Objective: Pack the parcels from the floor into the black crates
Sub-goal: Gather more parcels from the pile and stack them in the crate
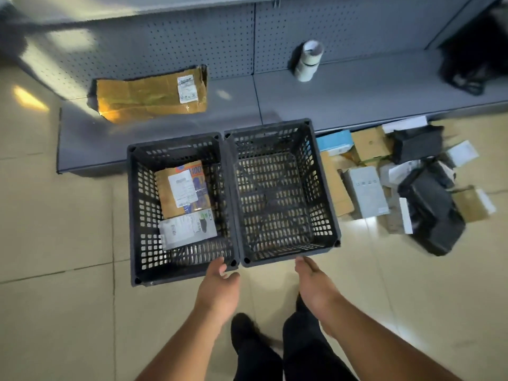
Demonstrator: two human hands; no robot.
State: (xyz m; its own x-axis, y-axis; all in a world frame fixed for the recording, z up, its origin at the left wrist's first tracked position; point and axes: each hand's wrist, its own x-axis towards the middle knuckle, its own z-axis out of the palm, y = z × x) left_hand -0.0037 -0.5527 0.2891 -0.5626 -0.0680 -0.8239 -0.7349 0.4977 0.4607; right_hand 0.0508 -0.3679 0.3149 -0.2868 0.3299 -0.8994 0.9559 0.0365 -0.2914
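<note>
Two black crates stand side by side on the tiled floor. The left crate (134, 215) holds a brown parcel (167, 199) with a white label and a grey bag parcel (187, 228). The right crate (327, 188) has nothing in it. A heap of parcels (398, 185) lies on the floor right of the crates: brown boxes, a grey box (367, 192), black bags (431, 215). My left hand (220, 287) hovers at the near rim where the crates meet, fingers apart, holding nothing. My right hand (313, 284) is just before the right crate's near rim, also with nothing in it.
A low grey shelf (302, 100) with a pegboard back runs behind the crates. On it lie a flattened cardboard box (148, 94), a white roll (309, 60) and a black bag (472, 59) at the far right. My legs and shoes (247, 334) are below.
</note>
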